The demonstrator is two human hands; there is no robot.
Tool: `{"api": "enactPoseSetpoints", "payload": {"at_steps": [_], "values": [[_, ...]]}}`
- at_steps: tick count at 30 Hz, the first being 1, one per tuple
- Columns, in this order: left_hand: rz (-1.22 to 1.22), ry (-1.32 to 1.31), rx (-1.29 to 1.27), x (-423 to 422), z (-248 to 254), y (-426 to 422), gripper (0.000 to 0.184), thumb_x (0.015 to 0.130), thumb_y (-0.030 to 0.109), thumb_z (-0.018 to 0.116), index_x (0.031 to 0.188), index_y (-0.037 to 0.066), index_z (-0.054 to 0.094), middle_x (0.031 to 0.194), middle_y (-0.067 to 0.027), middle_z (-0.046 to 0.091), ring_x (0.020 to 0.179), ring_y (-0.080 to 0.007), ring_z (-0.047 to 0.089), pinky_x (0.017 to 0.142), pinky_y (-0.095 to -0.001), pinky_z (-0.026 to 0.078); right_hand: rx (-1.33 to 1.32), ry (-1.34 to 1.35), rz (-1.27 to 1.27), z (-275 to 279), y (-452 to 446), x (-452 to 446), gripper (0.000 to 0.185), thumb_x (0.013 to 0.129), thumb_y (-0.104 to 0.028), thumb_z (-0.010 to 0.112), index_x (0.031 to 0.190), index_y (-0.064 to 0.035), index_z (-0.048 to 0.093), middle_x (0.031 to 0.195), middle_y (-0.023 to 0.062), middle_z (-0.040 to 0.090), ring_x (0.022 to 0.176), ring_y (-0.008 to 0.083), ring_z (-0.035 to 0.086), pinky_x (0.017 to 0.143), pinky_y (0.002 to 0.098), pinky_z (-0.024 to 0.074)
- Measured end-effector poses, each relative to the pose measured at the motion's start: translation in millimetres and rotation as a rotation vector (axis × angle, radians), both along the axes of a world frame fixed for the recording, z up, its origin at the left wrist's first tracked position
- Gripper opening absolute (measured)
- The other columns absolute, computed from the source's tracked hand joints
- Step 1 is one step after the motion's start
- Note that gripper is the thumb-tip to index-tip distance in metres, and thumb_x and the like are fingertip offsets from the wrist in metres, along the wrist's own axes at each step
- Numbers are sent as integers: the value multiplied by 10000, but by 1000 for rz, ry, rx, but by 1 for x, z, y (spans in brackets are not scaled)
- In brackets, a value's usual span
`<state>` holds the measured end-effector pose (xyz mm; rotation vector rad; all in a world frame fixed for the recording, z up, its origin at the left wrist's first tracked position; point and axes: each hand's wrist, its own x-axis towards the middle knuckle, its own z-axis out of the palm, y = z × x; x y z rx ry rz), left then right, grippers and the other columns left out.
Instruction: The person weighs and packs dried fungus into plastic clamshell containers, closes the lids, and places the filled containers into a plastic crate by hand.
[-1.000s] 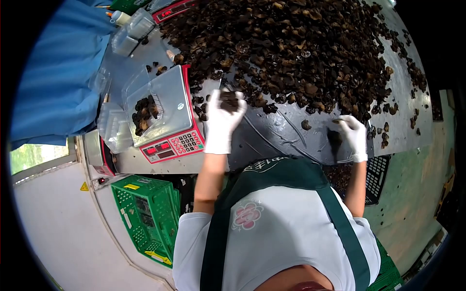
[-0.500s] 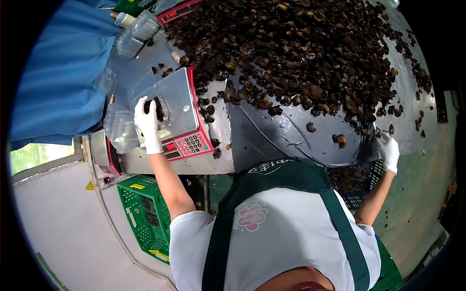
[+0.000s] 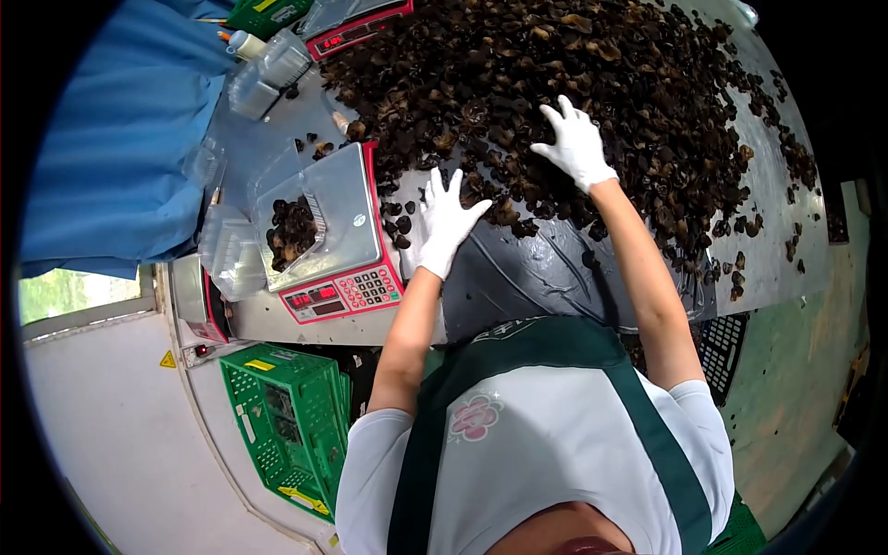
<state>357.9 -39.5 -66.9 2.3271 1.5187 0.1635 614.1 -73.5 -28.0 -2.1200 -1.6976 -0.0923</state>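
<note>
My left hand [image 3: 448,220], in a white glove, has its fingers spread just right of the red-framed scale [image 3: 347,208], by the near left edge of the pile. My right hand [image 3: 575,146], also gloved in white, reaches over the big heap of dark brown wood ear mushrooms [image 3: 647,102] with fingers apart and nothing seen in them. On the scale's plate sits a clear plastic box [image 3: 317,222] with its lid raised, holding a clump of wood ear mushrooms [image 3: 292,233]. Red digits glow on the scale's display, too small to read surely.
Stacked clear plastic boxes [image 3: 231,254] stand left of the scale, with more [image 3: 268,74] farther back. A second red scale [image 3: 356,35] is at the far left. A green crate [image 3: 287,425] lies below the table edge; a black crate [image 3: 721,356] is at right. A blue curtain [image 3: 120,139] hangs at left.
My left hand has left the box on the scale and moved right to the pile's edge. My right hand has gone from the table's near right edge up and left over the heap.
</note>
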Motion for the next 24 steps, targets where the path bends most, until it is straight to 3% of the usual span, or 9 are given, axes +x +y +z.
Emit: {"api": "enactPoseSetpoints", "payload": {"at_steps": [3,5,7,11,17,19,21,22,24], "values": [[-28,-135,197,4,-24,-1,614,756,453,695,1273,150,562,1448,-143,355,1260,-350,375,1024,-466,332,-111,-16,57,-20,13,-19,598,724,-372,746,1239,-146,544,1407,177,360,1114,358,493,877,465,473],[-35,-281,280,0,-37,-2,333,777,303,706,1049,115,671,1278,-66,532,1132,-279,478,967,-405,379,-128,-84,137,-32,12,-25,405,741,-284,721,1096,-125,609,1370,147,425,1008,313,527,814,442,493],[-54,-399,291,-4,-40,-1,259,766,214,724,988,93,667,1143,-68,596,1062,-263,536,930,-376,418,-7,14,186,-38,-2,-30,287,748,-210,699,1003,-108,618,1317,107,481,941,286,541,755,397,513],[-55,-667,287,-2,-30,-23,234,756,154,730,965,72,665,1034,-94,621,966,-274,577,864,-352,461,136,107,154,-31,-65,-43,244,742,-152,703,968,-119,619,1225,31,573,921,238,563,761,326,521],[-322,-655,219,28,12,-73,237,759,207,730,951,83,668,926,-59,661,835,-230,631,737,-316,514,55,172,95,-35,-146,-52,393,713,-122,717,1092,-123,614,1255,54,553,946,237,559,775,319,514],[-365,-651,214,38,18,-74,230,760,211,725,947,90,669,893,-46,661,768,-221,635,672,-309,521,-6,296,33,-34,-164,-52,496,755,-91,686,1229,-143,550,1287,56,549,1003,241,586,808,319,518],[-430,-568,449,50,19,-66,237,754,214,730,946,90,668,866,-43,657,741,-217,634,630,-314,520,63,410,-52,-40,-174,-51,470,772,-90,676,1225,-126,555,1251,82,577,1009,266,601,835,324,513],[-304,-644,406,60,17,-60,248,744,231,735,939,91,672,838,-28,656,716,-225,635,597,-311,517,119,461,-76,-44,-176,-47,409,808,-106,667,1205,-85,570,1180,121,617,1004,262,624,862,312,499],[-276,-434,156,68,16,-48,357,792,304,690,1090,113,638,1055,-75,636,914,-242,635,765,-323,520,75,785,-269,-48,-179,-42,374,849,-158,656,1190,-27,573,1082,132,658,951,207,648,857,300,489]]}}
